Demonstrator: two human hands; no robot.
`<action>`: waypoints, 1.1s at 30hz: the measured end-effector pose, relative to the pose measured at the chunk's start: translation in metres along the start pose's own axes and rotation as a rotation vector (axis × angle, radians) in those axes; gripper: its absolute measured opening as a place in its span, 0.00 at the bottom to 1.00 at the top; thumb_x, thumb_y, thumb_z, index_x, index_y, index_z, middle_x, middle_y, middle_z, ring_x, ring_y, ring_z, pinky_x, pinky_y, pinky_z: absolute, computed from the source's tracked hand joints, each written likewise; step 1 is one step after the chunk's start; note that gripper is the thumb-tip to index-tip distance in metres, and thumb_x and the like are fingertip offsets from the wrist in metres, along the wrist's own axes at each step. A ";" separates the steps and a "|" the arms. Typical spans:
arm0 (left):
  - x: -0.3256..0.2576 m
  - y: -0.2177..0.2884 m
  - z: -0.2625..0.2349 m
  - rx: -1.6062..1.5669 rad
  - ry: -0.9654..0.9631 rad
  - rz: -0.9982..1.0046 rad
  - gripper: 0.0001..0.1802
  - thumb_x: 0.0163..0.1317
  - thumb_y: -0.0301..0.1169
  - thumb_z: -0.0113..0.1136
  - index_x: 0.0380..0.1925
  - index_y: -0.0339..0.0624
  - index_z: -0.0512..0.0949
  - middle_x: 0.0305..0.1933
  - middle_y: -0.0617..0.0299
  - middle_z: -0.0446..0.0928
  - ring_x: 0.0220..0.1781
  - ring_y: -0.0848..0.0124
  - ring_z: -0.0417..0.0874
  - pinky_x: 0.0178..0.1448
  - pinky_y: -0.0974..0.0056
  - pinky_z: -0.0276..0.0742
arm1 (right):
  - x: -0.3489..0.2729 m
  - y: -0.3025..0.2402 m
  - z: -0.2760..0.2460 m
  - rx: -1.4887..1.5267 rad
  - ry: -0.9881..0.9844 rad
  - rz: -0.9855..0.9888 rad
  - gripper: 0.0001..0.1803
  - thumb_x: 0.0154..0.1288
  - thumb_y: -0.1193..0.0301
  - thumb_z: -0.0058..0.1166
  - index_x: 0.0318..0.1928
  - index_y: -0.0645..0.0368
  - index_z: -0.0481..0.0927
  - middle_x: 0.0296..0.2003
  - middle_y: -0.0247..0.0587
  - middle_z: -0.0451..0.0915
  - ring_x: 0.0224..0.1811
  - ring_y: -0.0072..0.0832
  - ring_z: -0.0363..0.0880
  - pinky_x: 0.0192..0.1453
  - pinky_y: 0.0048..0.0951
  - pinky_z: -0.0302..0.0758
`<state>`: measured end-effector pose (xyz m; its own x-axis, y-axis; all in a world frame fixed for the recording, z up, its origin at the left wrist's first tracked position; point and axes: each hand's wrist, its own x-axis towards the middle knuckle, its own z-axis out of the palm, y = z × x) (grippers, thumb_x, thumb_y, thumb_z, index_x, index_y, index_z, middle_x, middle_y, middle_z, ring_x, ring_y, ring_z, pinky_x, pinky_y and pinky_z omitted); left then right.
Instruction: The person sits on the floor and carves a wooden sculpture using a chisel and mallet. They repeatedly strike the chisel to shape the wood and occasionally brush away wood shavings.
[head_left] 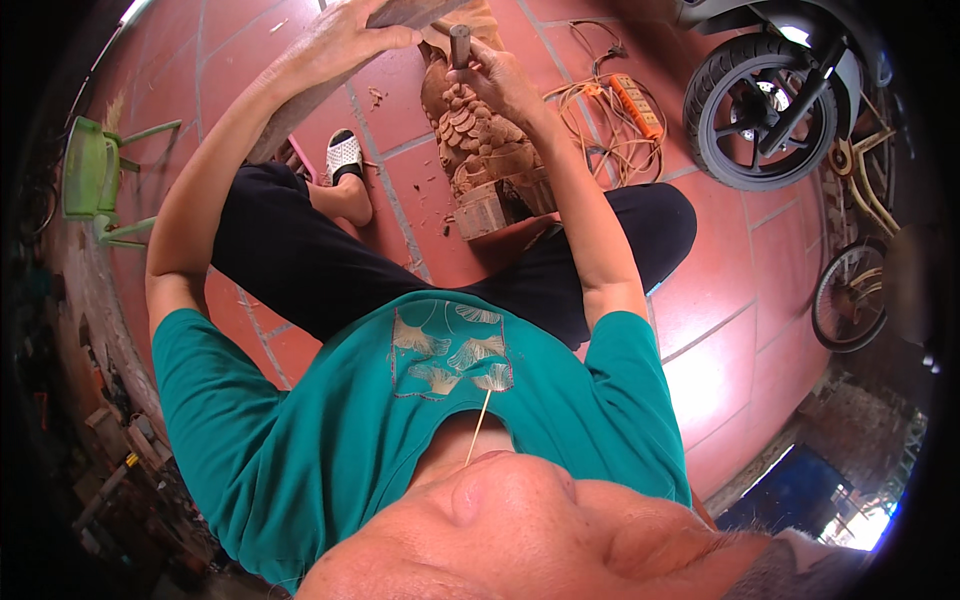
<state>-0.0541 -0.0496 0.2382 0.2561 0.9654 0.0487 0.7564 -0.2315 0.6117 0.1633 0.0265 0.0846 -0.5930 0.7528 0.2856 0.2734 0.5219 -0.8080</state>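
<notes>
I sit on a red tiled floor (720,330) with a reddish wooden carving (480,140) between my legs. It has a scale pattern and stands on a square base (488,208). My left hand (345,40) is raised at the top edge and grips a long wooden mallet (405,12). My right hand (505,85) holds a chisel (460,42) upright, with its tip against the top of the carving. Wood chips lie on the tiles around the carving.
At the top right stands a motorbike wheel (760,110), with a bicycle wheel (850,295) below it. An orange power strip (637,105) and its coiled cord lie right of the carving. There is a green plastic chair (90,170) at the left. My foot wears a white sandal (345,155).
</notes>
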 end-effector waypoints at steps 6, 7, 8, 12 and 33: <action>-0.003 0.016 -0.005 -0.017 -0.019 -0.053 0.43 0.61 0.38 0.62 0.74 0.43 0.56 0.75 0.44 0.60 0.76 0.54 0.60 0.77 0.55 0.54 | 0.006 0.027 0.006 -0.059 0.064 -0.052 0.18 0.60 0.67 0.65 0.49 0.53 0.78 0.30 0.44 0.84 0.33 0.37 0.85 0.40 0.37 0.77; -0.001 0.006 -0.003 0.027 -0.003 -0.006 0.43 0.61 0.38 0.62 0.74 0.43 0.56 0.75 0.44 0.60 0.76 0.53 0.61 0.77 0.54 0.55 | 0.005 0.023 0.006 -0.043 0.048 -0.033 0.18 0.60 0.66 0.66 0.49 0.53 0.78 0.30 0.43 0.85 0.33 0.37 0.85 0.39 0.36 0.77; -0.001 0.001 -0.003 0.071 0.012 0.041 0.43 0.61 0.38 0.62 0.74 0.43 0.56 0.75 0.44 0.61 0.75 0.53 0.61 0.76 0.54 0.56 | 0.004 0.019 0.006 -0.026 0.032 -0.014 0.19 0.59 0.65 0.66 0.49 0.53 0.77 0.30 0.43 0.85 0.32 0.37 0.86 0.39 0.36 0.77; -0.003 0.011 -0.004 -0.009 -0.026 0.031 0.43 0.61 0.36 0.63 0.74 0.43 0.56 0.74 0.43 0.62 0.74 0.54 0.64 0.76 0.54 0.57 | 0.000 0.011 0.005 -0.019 0.065 -0.015 0.19 0.59 0.64 0.67 0.49 0.52 0.77 0.31 0.41 0.85 0.31 0.32 0.87 0.38 0.32 0.79; -0.009 0.019 0.001 -0.123 -0.008 0.071 0.43 0.64 0.31 0.62 0.75 0.41 0.51 0.76 0.43 0.58 0.76 0.55 0.61 0.75 0.55 0.60 | -0.003 0.016 0.015 -0.020 0.086 -0.069 0.20 0.59 0.69 0.67 0.51 0.52 0.76 0.35 0.43 0.85 0.35 0.36 0.86 0.39 0.35 0.80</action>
<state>-0.0408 -0.0625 0.2487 0.3114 0.9461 0.0889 0.6571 -0.2819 0.6992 0.1581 0.0268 0.0634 -0.5439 0.7462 0.3839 0.2496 0.5806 -0.7750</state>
